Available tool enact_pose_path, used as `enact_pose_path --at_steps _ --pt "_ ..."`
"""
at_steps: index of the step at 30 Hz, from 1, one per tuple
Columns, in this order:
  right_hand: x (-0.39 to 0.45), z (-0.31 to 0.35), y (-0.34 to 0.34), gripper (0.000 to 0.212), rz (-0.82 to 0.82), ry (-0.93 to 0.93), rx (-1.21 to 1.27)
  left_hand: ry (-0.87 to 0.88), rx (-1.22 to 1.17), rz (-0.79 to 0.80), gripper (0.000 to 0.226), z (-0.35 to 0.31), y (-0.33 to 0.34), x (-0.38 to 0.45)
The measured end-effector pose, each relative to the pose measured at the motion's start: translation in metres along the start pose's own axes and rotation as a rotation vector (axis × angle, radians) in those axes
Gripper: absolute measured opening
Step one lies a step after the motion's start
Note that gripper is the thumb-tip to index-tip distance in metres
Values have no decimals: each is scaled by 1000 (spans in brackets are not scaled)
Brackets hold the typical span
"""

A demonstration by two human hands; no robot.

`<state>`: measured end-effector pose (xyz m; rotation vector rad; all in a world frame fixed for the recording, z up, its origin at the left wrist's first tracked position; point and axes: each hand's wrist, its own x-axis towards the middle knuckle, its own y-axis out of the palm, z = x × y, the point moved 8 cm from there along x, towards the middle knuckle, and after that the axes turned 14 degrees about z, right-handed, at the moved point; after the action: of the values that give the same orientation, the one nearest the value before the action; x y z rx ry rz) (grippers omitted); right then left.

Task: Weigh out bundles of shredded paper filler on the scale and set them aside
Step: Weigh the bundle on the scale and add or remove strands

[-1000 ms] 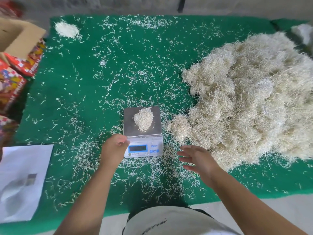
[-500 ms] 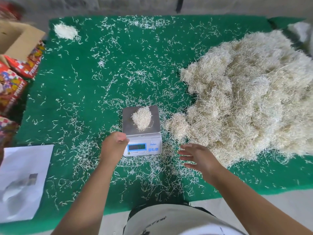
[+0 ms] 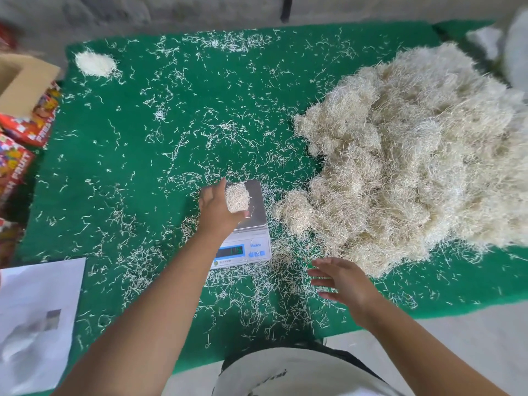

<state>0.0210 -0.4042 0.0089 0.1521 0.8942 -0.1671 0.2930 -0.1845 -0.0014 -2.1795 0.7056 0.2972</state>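
Left hand (image 3: 218,205) curled round a small cream bundle of shredded paper filler (image 3: 237,197), over the left part of the steel pan of the small white digital scale (image 3: 251,224) at the middle of the green felt-covered bench (image 3: 137,155). Right hand (image 3: 340,278) open, fingers spread, holding nothing, low over loose shreds near the bench's near edge, just right of the scale. Big pale heap of shredded filler (image 3: 414,155) filling the right side; broad green room left of the scale out to a small white mound (image 3: 95,63) at the far-left corner, white paper sheet (image 3: 37,318) over the near-left edge.

Cardboard box (image 3: 20,81), white sheet (image 3: 34,318)
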Motion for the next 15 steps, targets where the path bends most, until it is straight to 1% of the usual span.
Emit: enact_pose_path --at_steps 1,3,5,7,8,9,12,15 --pt "-1 0 -1 22 -3 -3 0 -12 49 39 108 -1 7 8" --pt "-4 0 -1 21 -4 -8 0 -58 143 112 99 -1 22 19" --pt "-6 0 -1 20 -10 -16 -3 -83 184 163 81 -4 36 21" --pt "-9 1 -1 19 -15 -25 5 -68 190 192 64 -12 47 15" --pt "-10 3 0 17 -15 -32 5 -42 166 212 60 -18 53 8" --pt "-11 5 1 16 -16 -43 -3 -12 93 245 58 -23 59 1" --pt "-16 21 2 15 -39 -110 -59 41 -230 438 60 -41 77 -36" --pt "-21 39 6 31 -56 -184 -153 121 -316 579 70 -62 90 -74"
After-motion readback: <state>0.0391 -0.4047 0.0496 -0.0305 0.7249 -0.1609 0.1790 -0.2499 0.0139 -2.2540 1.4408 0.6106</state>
